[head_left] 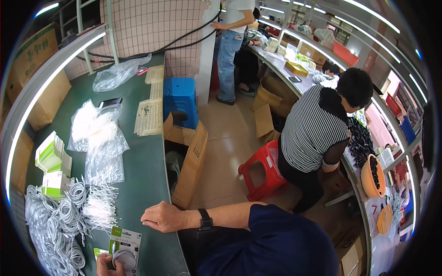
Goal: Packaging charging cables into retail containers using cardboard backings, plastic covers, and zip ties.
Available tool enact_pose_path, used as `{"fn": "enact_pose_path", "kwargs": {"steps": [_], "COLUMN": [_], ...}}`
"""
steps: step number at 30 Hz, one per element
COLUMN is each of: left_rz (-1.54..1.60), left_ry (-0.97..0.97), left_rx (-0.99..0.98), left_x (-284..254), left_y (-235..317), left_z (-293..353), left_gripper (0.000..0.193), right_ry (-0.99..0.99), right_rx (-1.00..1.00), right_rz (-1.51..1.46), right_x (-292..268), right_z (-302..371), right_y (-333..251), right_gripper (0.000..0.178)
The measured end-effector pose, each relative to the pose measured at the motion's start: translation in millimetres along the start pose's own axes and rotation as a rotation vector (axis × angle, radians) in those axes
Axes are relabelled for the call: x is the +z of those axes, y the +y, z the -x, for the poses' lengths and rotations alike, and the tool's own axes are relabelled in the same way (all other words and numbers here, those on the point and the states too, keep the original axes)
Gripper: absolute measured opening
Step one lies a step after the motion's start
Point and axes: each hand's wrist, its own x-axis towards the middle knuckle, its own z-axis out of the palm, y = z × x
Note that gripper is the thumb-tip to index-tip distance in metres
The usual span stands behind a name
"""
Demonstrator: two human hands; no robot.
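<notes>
At the lower left, my left hand (pixel 109 267) grips a carded cable pack (pixel 126 246), a white and green card with a coiled light cable on its front. A bit of another green card shows beside it. My right hand (pixel 162 217), with a black watch on the wrist, is palm down over the table's edge. Its fingers are bent and close together, with nothing seen in them. Left of the pack lie many coiled light-grey cables (pixel 69 214). Just above it is a heap of thin white ties (pixel 100 207), and green and white cards (pixel 54 156) stand stacked behind the cables.
The dark green table (pixel 142 177) also bears clear plastic bags (pixel 99 133), a phone (pixel 110 102) and tan sheets (pixel 149 115). Beside it are an open carton (pixel 189 165) and a blue stool (pixel 180 99). A person on a red stool (pixel 263 170) sits at the right-hand bench; another stands behind.
</notes>
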Motion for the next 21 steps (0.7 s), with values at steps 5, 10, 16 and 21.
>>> {"fn": "enact_pose_path", "kwargs": {"steps": [5, 10, 16, 21], "left_rz": [-0.011, 0.086, 0.033, 0.097], "left_ry": [-0.036, -0.062, -0.03, 0.085], "left_rx": [-0.009, -0.039, -0.073, -0.069], "left_x": [-2, -1, -13, 4], "left_y": [-1, -6, -9, -28], "left_z": [-1, -1, 9, -2], "left_gripper": [0.019, 0.019, 0.02, 0.013], "right_ry": [0.002, 0.023, -0.058, -0.022], "right_rx": [-0.004, 0.004, 0.011, -0.237], "right_rz": [0.008, 0.009, -0.12, -0.231], "right_x": [-3, -7, -2, -31], "right_z": [0, 2, -12, -99], "right_y": [0, -3, -10, -57], "right_gripper": [0.009, 0.008, 0.009, 0.017]}}
